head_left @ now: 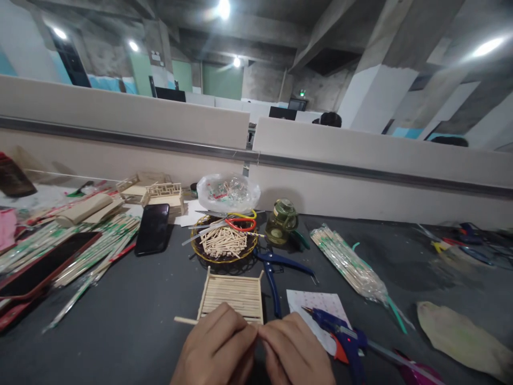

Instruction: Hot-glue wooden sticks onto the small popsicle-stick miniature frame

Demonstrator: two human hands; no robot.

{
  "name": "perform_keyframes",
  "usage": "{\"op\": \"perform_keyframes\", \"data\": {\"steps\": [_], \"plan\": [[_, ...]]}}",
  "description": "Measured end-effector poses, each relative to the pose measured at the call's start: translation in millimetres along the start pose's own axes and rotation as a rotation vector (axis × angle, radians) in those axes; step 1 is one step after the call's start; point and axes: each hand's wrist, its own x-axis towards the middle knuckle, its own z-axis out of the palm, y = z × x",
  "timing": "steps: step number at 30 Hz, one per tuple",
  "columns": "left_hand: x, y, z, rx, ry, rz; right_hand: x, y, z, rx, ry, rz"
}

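Slatted stick frame (230, 293) lies on the dark table (132, 331) straight ahead of you, just beyond your knuckles, with its near edge partly covered by them. Your left hand (218, 347) is at about its 6 o'clock and your right hand (296, 347) at its 5. Fingers on both are bent inward, tips meeting; what they pinch, if anything, is hidden, so I cannot tell.

Watch the glue gun (342, 331) at the frame's 4 o'clock: its nozzle points back across the paper sheet (320, 299), near your right knuckles, and a red light shows on its body. If it is hot, a small swing of that hand toward 1 o'clock could burn you or smear glue.

A stick end (184, 320) juts out at the frame's 8 o'clock; a snagging left sleeve or wrist could twist it crooked. Pressing hard on thin slats might crack a joint. At 3 o'clock, the blue pliers (276, 291) sit just beside the frame, so a rightward nudge could knock it askew.
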Motion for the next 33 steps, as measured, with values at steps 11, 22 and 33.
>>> {"op": "perform_keyframes", "data": {"steps": [11, 22, 33], "plan": [[4.4, -41.3, -42.9, -0.105, 0.346, -0.628, -15.5, 33.6, 3.4, 0.15, 0.028, 0.667], [-1.1, -67.6, -41.3, -0.357, 0.477, -0.867, -21.2, 38.4, 32.7, 0.208, -0.147, 0.674], [-1.6, -66.7, -36.9, -0.477, 0.384, -0.877, -48.4, 48.7, -68.7, -0.452, 0.004, 0.698]]}}
